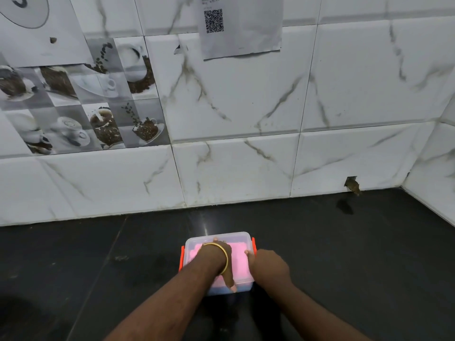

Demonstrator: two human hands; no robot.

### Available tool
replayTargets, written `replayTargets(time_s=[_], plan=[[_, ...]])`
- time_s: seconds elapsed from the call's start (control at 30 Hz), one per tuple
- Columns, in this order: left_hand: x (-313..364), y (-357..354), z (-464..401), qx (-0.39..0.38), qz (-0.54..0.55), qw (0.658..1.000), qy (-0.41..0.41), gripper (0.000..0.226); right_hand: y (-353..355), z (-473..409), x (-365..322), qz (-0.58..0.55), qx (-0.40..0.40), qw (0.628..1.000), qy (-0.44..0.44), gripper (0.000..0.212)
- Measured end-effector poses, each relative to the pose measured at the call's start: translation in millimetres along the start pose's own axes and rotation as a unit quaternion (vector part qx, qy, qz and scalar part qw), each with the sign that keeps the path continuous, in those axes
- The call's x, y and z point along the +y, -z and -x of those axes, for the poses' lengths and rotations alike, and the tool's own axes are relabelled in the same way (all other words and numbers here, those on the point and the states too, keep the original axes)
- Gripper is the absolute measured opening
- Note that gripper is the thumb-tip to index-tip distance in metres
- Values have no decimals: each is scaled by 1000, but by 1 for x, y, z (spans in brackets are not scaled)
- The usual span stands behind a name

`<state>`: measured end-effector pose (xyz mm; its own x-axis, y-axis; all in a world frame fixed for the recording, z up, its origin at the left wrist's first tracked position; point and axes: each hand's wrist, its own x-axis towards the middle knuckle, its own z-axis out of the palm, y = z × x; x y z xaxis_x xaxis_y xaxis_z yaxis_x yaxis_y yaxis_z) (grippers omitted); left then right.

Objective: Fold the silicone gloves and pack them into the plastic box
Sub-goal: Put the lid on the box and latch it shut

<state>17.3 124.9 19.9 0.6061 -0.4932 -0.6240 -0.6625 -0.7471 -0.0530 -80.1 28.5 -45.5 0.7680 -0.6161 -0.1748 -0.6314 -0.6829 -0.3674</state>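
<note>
Pressing down inside the plastic box (242, 236), the left hand (222, 257) is lying directly atop the pink gloves (238, 264), finger spread untellable, while the right hand (267, 265) is gripping the box's right wall.

We see a fairly bright, even, cool light across the marble-look wall tiles (246, 107), while the dark counter (344, 254) soaks up most of it and shows only a small vertical streak of glare just behind the plastic box (242, 236) and soft, faint shadows under the forearms. The wide-angle lens bends the tile joints and the counter's back edge, most strongly toward the left and right borders. Overall the picture looks slightly soft to us, with the QR-code sheet (242, 25) legible as a pattern but its small print blurred.
</note>
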Motion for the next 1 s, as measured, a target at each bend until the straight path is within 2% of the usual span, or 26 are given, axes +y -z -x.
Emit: replayTargets(time_s=[0.07, 0.2, 0.43, 0.53, 0.6, 0.67, 0.73, 0.83, 0.9, 1.0], plan=[[0, -1, 0, 1, 14, 1000, 4, 119, 4, 0, -6, 77, 2, 997, 8, 42], [1, -2, 3, 9, 23, 1000, 18, 124, 6, -1, -7, 95, -1, 995, 9, 50], [-15, -18, 11, 59, 39, 997, -2, 121, 12, 12, 8, 29, 7, 997, 71, 55], [-22, -35, 19, 132, 33, 990, -37, 119, 9, 25, 23, -7, 57, 991, 124, 48], [-29, -50, 25, 161, 85, 982, -46, 117, 5, 36, 31, -51, 98, 981, 158, 50], [-37, -65, 35, 187, 119, 975, -18, 107, 2, 45, 37, -61, 131, 971, 192, 57], [-45, -76, 46, 238, 78, 966, 58, 98, 0, 51, 40, -24, 160, 964, 212, 64], [-55, -86, 58, 271, 66, 947, 162, 84, -1, 54, 37, 25, 143, 969, 201, 69], [-63, -91, 62, 269, 59, 946, 172, 61, -4, 54, 36, 41, 113, 975, 187, 67], [-70, -96, 62, 264, 63, 949, 161, 49, -7, 53, 35, 33, 107, 978, 174, 64]])
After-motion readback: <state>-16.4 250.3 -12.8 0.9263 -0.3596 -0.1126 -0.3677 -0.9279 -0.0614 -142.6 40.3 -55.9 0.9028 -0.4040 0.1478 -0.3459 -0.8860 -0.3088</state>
